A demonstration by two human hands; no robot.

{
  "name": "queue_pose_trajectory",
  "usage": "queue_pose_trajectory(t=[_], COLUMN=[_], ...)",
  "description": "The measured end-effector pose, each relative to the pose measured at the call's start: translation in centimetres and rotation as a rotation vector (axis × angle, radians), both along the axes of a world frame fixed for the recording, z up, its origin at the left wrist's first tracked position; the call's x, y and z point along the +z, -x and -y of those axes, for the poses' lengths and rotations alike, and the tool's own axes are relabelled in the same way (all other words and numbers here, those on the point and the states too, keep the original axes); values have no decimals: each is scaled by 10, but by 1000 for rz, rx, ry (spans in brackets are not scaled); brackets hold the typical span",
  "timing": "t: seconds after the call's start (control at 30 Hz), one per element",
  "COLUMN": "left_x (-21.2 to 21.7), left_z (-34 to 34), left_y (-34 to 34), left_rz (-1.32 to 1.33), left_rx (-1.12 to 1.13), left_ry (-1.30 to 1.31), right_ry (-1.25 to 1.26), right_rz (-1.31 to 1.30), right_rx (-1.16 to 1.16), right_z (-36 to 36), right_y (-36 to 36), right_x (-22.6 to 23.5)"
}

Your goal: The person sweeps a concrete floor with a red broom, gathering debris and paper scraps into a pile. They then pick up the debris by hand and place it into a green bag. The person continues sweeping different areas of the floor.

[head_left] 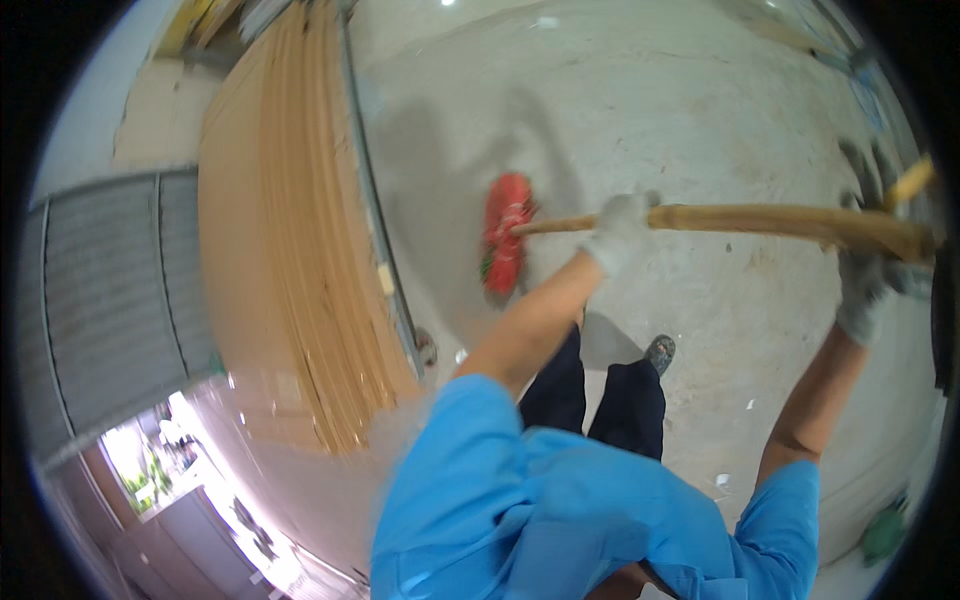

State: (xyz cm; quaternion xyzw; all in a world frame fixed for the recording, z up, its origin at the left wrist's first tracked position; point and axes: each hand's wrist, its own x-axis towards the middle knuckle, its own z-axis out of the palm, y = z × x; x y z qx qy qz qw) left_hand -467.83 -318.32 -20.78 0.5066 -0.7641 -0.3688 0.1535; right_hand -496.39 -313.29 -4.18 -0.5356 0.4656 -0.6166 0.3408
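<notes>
A broom lies across the view, with a red head [509, 232] low over the pale floor and a long wooden handle [750, 220] reaching to the right. My left hand [620, 233], in a light grey glove, is closed round the handle's lower part. Near the handle's upper end is my right hand [862, 280], also gloved. Its fingers stretch out past the handle, spread apart, while the palm lies against the wood. Part of that palm is hidden by the handle.
A thick stack of brown boards [300, 230] stands on the left, edged by a metal rail [375, 210]. Beyond it is a grey ribbed shutter [120, 300]. A yellow pole-like piece [910, 183] shows at the right edge. A green object [884, 532] sits at the lower right.
</notes>
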Motion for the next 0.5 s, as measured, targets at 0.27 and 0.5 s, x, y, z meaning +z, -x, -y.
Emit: queue_pose_trajectory(t=[0.27, 0.5], left_x=[94, 37], left_z=[-133, -270], left_y=[-44, -92], left_rz=[-180, -62], left_rx=[107, 503], left_ry=[-8, 154], right_ry=[191, -488], right_rz=[-438, 10], right_rx=[230, 268], right_z=[-96, -138], right_y=[5, -41], right_x=[113, 57])
